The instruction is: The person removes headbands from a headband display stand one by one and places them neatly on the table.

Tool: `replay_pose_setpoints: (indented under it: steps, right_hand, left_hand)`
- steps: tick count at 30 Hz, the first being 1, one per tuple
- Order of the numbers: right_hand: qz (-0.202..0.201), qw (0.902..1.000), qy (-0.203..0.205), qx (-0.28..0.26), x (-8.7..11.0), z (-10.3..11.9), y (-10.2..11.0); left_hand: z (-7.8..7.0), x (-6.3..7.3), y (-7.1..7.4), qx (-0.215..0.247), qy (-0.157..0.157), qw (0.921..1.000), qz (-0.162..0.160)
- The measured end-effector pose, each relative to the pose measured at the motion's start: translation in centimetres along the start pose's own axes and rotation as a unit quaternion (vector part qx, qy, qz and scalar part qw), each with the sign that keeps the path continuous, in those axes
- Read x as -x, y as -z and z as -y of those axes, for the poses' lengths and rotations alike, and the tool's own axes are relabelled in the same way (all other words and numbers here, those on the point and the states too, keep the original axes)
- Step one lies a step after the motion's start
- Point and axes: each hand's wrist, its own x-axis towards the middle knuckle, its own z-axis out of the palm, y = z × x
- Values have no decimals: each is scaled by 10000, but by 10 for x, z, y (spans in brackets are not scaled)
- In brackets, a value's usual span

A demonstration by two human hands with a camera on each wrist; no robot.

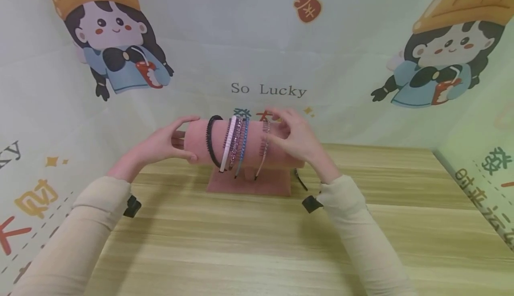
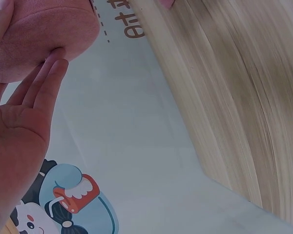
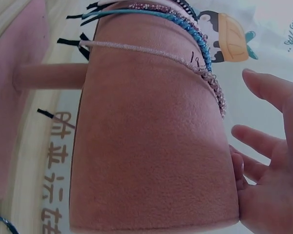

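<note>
At the left end of the pink velvet roll (image 1: 241, 146), your left hand (image 1: 166, 143) cups the stand's end, thumb over the top and fingers laid nearly straight against the plush, as the left wrist view confirms; it steadies rather than grips, so keep that light brace and do not squeeze, since the roll sits on a single post (image 3: 49, 75) over a pink base (image 1: 249, 184) and could rock. Moving right, the black headband (image 1: 209, 141) sits nearest that hand, then the white one (image 1: 227, 143), then a tight cluster of a beaded purple band (image 1: 237, 142) and a blue band (image 1: 243, 146); leave these undisturbed. Further right, standing apart from the cluster, is the thin pinkish beaded headband (image 1: 265, 146), astride the roll with its tips hanging down the front. Your right hand (image 1: 295, 137) is over the roll just beside it, fingers relaxed and spread, touching the velvet near the band; the right wrist view shows the fingers open with nothing pinched. To seat this band well, I judge you should press it evenly on both sides so it sits square to the roll, parallel to its neighbours, not slanted. Something dark and thin (image 1: 300, 180) lies on the wooden table (image 1: 257, 242) behind your right wrist; I cannot tell what it is.
</note>
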Motion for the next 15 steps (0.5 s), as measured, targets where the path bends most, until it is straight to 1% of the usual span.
replay_pose_setpoints:
  steps: [5, 15]
  right_hand:
    - [154, 9991, 89, 391, -1, 0, -3]
    - [260, 9951, -18, 958, -3, 6, -8]
  left_hand:
    - [1, 1, 0, 20, 39, 10000, -24]
    - [-2, 2, 0, 68, 29, 10000, -3]
